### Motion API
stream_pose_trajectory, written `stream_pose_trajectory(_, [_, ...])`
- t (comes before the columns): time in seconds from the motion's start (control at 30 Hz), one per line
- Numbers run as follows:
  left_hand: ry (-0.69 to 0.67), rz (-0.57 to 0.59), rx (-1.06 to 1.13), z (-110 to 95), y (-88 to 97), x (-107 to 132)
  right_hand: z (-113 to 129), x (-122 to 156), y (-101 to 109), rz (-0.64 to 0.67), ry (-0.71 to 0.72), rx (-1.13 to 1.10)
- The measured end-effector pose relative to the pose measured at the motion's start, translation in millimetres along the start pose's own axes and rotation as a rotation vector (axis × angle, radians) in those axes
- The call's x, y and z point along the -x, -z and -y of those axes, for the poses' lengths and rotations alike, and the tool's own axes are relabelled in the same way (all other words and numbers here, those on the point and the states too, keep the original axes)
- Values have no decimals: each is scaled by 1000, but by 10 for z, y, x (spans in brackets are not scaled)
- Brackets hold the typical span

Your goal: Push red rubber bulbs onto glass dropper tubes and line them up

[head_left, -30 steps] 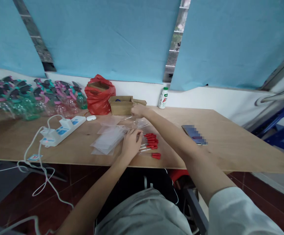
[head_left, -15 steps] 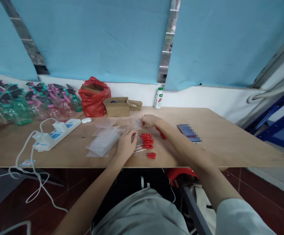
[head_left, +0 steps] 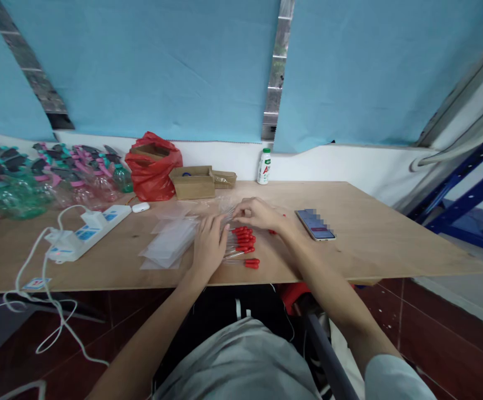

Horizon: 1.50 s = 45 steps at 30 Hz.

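Note:
Several droppers with red bulbs [head_left: 246, 239] and thin clear stems lie side by side on the wooden table. My left hand [head_left: 210, 244] rests beside them, fingers stretched forward and thumb apart, at the stem ends. It covers part of the stems and the edge of a stack of clear plastic bags [head_left: 166, 244]. My right hand [head_left: 258, 214] is just beyond the droppers, fingers curled and close together near thin clear stems and plastic. What its fingertips grip is too small to make out. A few red bulbs [head_left: 272, 231] show beneath my right wrist.
A phone [head_left: 314, 225] lies right of my right forearm. At the back stand a white bottle [head_left: 263, 166], an open cardboard box [head_left: 194, 183] and a red plastic bag [head_left: 154, 169]. Leftward are a power strip [head_left: 94, 233] with cables and several spray bottles [head_left: 29, 183].
My right hand has come back toward me and closer to my left hand. My left hand's fingers have straightened a little. The whole view has shifted slightly.

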<state>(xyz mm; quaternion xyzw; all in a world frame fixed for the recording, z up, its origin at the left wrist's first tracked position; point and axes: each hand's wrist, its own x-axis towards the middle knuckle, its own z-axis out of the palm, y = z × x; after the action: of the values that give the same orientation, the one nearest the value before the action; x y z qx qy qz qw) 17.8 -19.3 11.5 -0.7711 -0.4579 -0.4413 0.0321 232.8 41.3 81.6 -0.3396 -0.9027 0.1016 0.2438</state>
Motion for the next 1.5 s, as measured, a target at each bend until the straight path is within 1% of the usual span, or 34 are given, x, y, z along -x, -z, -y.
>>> stream_pose_trajectory(0.07, [-35, 41, -22, 8, -21, 8, 60, 27, -73, -26, 44, -109])
stream_pose_trajectory(0.13, [-32, 64, -41, 30, -41, 17, 70, 24, -121, -29, 54, -144])
stream_pose_trajectory(0.23, [17, 88, -29, 58, -57, 28, -42, 22, -89, -50, 14, -60])
stream_pose_trajectory(0.33, [80, 112, 27, 62, -63, 31, -282, 89, 53, -119, -103, 157])
stream_pose_trajectory(0.4, [130, 109, 40, 55, -67, 31, -449, 174, 159, -151, -232, 301])
stream_pose_trajectory(0.47, [174, 99, 30, 45, -70, 31, -573, 261, 229, -154, -358, 392])
stream_pose_trajectory(0.53, [201, 96, 7, 37, -70, 34, -641, 324, 245, -121, -457, 441])
stream_pose_trajectory(0.6, [213, 104, -12, 32, -66, 36, -670, 349, 212, -56, -524, 462])
stream_pose_trajectory(0.73, [213, 134, -42, 22, -50, 34, -694, 315, 77, 81, -571, 486])
stream_pose_trajectory(0.9, [242, 179, -60, 5, -32, 24, -692, 251, -50, 140, -617, 510])
stream_pose_trajectory(1.0, [236, 174, -36, 3, -32, 20, -654, 236, -69, 155, -630, 501])
stream_pose_trajectory(1.13, [235, 173, -27, 12, -43, 18, -635, 240, -58, 157, -606, 468])
stream_pose_trajectory(1.23, [223, 162, -20, 24, -53, 20, -695, 248, -58, 81, -572, 373])
stream_pose_trajectory(1.3, [213, 153, -9, 33, -57, 23, -757, 252, -70, 12, -524, 249])
stream_pose_trajectory(1.37, [207, 148, 2, 39, -59, 27, -809, 252, -85, -28, -461, 137])
stream_pose_trajectory(1.5, [193, 150, 34, 46, -59, 31, -798, 227, -116, -105, -379, 30])
